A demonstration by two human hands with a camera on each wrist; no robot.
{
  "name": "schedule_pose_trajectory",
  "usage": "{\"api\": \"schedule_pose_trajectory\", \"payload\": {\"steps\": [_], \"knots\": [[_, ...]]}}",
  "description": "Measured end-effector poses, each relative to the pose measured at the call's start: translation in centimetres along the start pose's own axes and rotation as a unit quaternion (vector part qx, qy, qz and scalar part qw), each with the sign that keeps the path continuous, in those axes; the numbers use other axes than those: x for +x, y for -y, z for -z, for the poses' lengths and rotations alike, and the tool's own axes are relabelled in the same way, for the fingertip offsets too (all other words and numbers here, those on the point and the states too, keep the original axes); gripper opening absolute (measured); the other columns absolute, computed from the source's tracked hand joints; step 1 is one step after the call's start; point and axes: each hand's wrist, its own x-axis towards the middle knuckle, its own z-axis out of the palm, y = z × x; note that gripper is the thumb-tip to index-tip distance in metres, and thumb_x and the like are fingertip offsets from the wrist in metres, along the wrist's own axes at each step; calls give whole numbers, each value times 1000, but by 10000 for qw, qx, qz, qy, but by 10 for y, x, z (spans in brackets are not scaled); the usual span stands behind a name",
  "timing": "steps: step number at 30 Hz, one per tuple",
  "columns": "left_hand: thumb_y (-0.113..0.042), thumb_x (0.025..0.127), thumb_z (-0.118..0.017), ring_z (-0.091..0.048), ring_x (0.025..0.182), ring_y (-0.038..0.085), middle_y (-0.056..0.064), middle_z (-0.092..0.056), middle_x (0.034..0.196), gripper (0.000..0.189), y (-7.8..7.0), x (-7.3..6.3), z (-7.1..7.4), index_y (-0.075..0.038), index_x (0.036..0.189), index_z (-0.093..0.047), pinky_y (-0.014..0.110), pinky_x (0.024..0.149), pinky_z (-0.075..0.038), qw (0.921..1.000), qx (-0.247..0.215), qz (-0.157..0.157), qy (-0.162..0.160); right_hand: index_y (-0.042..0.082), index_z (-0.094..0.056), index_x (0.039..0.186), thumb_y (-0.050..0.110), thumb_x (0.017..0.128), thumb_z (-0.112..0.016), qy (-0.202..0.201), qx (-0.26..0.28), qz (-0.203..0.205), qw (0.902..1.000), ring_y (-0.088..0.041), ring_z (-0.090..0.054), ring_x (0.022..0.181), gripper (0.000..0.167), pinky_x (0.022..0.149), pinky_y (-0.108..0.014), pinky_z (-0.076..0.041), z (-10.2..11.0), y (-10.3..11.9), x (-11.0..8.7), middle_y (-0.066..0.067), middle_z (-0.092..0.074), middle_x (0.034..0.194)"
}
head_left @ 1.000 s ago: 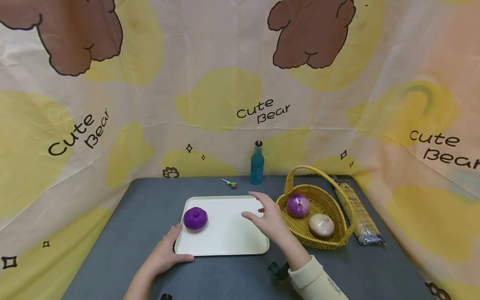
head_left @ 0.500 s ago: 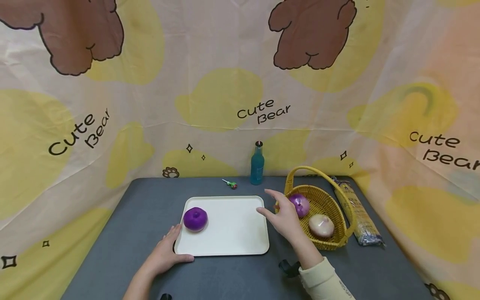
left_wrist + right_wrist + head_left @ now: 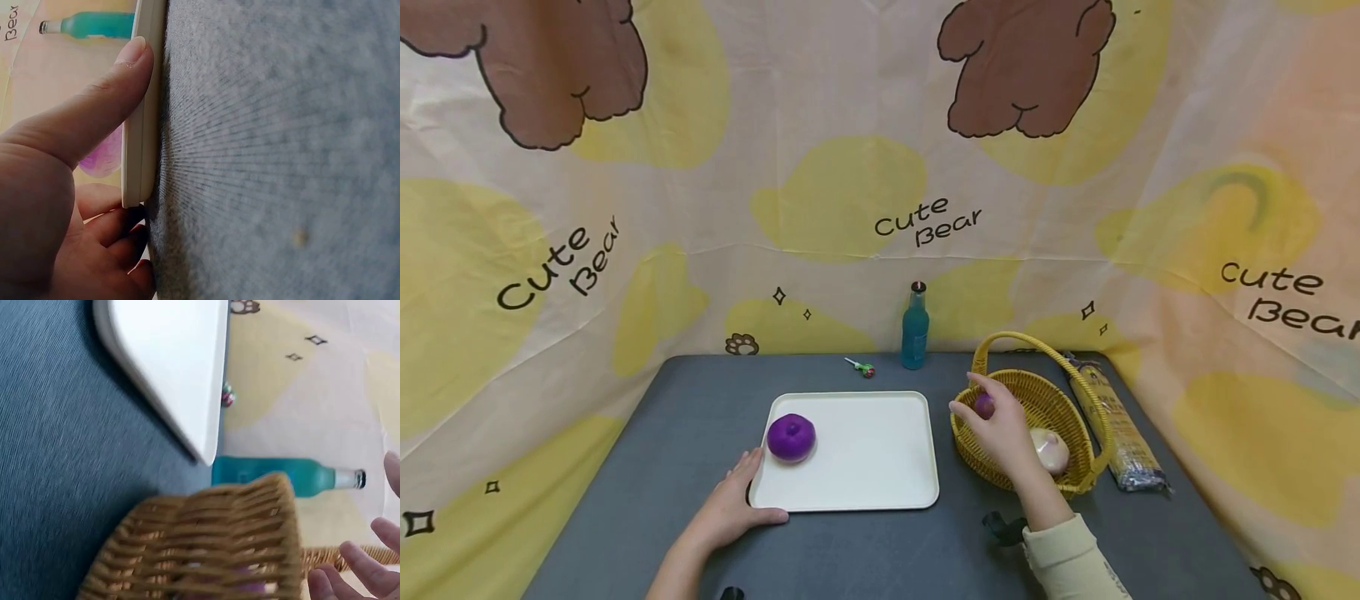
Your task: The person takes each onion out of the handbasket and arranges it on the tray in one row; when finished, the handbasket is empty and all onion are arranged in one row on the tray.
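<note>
My left hand point(image 3: 730, 500) rests at the near left corner of a white rectangular tray point(image 3: 872, 454), its thumb along the front rim and its fingers beside the left edge. In the left wrist view the thumb point(image 3: 100, 106) touches the rim. A round, deep purple vegetable point(image 3: 791, 438) sits at the tray's left end. My right hand point(image 3: 1003, 429) hovers over the left side of a yellow wicker basket point(image 3: 1015, 479), thumb and fingers spread apart. Beneath it, a red onion point(image 3: 984, 406) is mostly hidden by the hand. A whitish bulb point(image 3: 1051, 451) lies beside it in the basket.
A teal bottle point(image 3: 914, 329) stands at the table's back edge, with a small lollipop point(image 3: 861, 367) left of it. Right of the basket lies a long yellow plastic packet point(image 3: 1116, 425). The basket's tall handle point(image 3: 1086, 392) arches over it. A patterned cloth hangs behind.
My right hand has moved right from above the tray's right end to over the basket, covering most of the red onion. The left hand and the tray have stayed in place.
</note>
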Motion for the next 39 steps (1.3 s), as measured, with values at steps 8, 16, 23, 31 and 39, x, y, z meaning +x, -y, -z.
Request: {"api": "schedule_pose_trajectory", "payload": {"steps": [8,16,23,31,39], "knots": [[-56,66,-89,-15,152,48,28,-23,163,128,2,2,-1,3,158,-23,68,120,-14,10000,-32,31,-36,8,-52,145,22,90,-78,-5,-171,-230,9996,-42,-53,130,62,107,-57,-47,10,-20,7,-21,-54,143],[-54,66,-90,-16,151,49,29,-23,162,128,1,1,-1,4,158,-23,67,120,-15,10000,25,-10,-69,10,-50,147,20,90,-78,116,-418,-656,9969,-44,-46,136,64,111,-62,-40,15,-38,17,-21,-49,148],[-52,67,-90,-17,151,50,29,-23,162,126,0,-1,0,4,158,-23,69,119,-16,9999,32,-65,-73,6,-47,148,11,86,-79,343,-521,-853,9944,-48,-41,138,70,112,-65,-37,14,-45,20,-26,-43,150],[-54,66,-90,-16,151,49,28,-24,163,127,2,1,-1,3,158,-23,71,118,-15,10000,-31,34,-78,2,-44,148,-5,82,-74,591,-857,-955,9900,-50,-42,137,73,110,-65,-39,9,-55,26,-27,-38,153],[-54,66,-90,-16,151,48,28,-24,163,127,2,1,0,4,158,-24,70,119,-15,9999,-29,-23,-98,-2,-39,151,-3,78,-77,561,-1145,-1039,9864,-52,-42,136,82,111,-65,-38,6,-55,26,-31,-38,153]]}}
